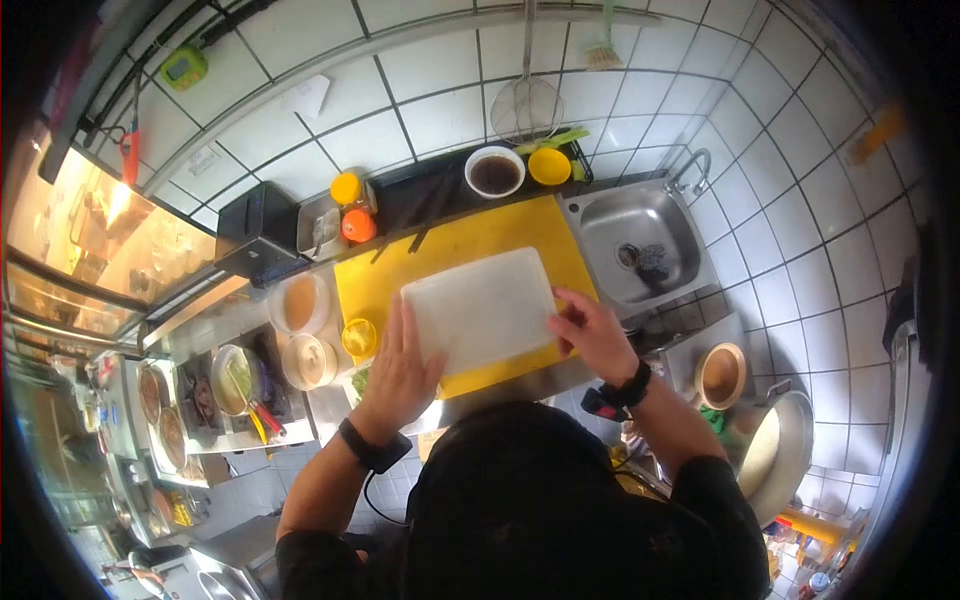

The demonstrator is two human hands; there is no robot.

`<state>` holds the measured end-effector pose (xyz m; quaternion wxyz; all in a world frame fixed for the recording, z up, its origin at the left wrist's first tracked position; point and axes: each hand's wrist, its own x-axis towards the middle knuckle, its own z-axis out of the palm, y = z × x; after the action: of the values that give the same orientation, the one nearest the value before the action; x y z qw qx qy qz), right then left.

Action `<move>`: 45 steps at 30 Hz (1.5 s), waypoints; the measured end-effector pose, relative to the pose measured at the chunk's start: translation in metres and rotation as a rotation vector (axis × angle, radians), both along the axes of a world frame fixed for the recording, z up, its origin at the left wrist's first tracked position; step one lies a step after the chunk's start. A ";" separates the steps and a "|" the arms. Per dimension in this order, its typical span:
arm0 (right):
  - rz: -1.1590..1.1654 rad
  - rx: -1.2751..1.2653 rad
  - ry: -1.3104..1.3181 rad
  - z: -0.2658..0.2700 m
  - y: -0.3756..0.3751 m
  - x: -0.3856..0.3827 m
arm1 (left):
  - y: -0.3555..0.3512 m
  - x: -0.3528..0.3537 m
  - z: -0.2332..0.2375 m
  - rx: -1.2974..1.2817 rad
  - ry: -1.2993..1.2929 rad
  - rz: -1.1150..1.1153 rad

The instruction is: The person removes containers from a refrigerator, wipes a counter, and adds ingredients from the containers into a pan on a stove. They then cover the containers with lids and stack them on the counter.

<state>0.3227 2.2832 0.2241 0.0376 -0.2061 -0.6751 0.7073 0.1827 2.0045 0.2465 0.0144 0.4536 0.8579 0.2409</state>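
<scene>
A white, flat rectangular tray [478, 310] lies slightly turned on the yellow cutting board [460, 240]. Along its left edge rests my left hand [398, 378], fingers stretched out straight and the thumb spread toward the near corner. My right hand [595, 338] is at the tray's right edge, its fingers bent and the thumb close to them, gripping the rim. Close to my left fingers stands a small yellow cup [359, 338]. The undersides of the tray and of my fingers are hidden.
Behind the board are a white bowl of dark liquid [495, 174], a yellow bowl [549, 166], and jars with yellow [346, 188] and orange [357, 225] lids. A steel sink [640, 240] lies right. Tubs [298, 303] and a pan [237, 380] stand left.
</scene>
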 end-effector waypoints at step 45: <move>-0.617 -0.161 0.078 -0.070 0.055 0.117 | -0.028 -0.270 0.378 0.282 1.266 0.380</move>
<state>0.4398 2.3378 0.1540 0.2597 -0.3763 -0.5209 0.7209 -0.0875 1.9769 0.6242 -0.5928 0.3461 0.7263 0.0366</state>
